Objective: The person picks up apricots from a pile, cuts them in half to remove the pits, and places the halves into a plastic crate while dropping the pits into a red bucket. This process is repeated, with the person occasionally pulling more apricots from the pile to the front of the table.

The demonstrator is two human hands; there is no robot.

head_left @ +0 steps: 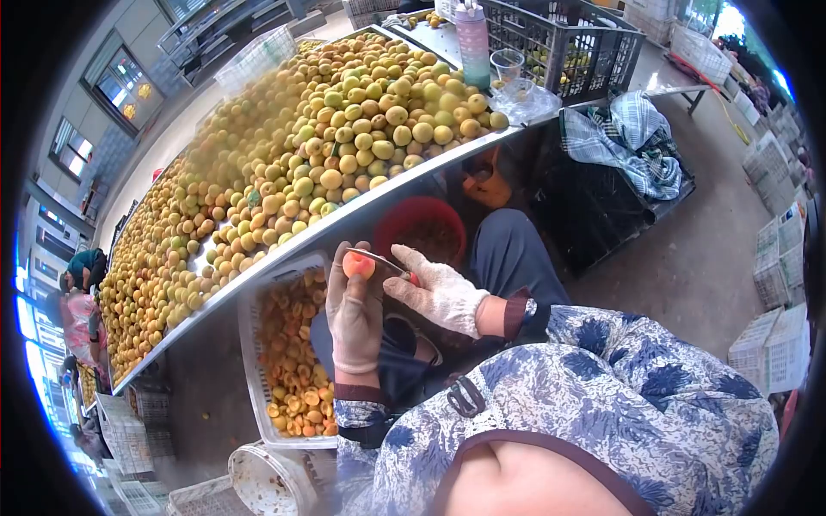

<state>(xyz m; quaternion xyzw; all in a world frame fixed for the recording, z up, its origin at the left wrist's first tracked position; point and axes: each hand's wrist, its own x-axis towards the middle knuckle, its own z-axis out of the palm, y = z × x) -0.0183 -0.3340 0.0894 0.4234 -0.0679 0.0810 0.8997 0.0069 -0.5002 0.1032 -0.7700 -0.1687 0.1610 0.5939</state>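
Observation:
My left hand (354, 322), in a pale glove, holds an orange-red apricot (358, 265) upright between its fingertips. My right hand (440, 292), also gloved, is closed on a small knife with a red handle (413, 279); the blade reaches left over the top of the fruit. Below and left of my hands, a white crate (255, 378) holds many halved apricots (301, 404). Beyond my hands stands a red bucket (449, 225) with dark contents. Whole yellow-green apricots (344, 129) are heaped on the long table (284, 249) ahead.
A tumbler (472, 47), a clear cup (508, 64) and a black crate (594, 60) stand at the table's far right. Checked cloth (632, 142) lies on a black box (585, 206). A white bucket (267, 482) is at lower left. People (83, 279) are at far left.

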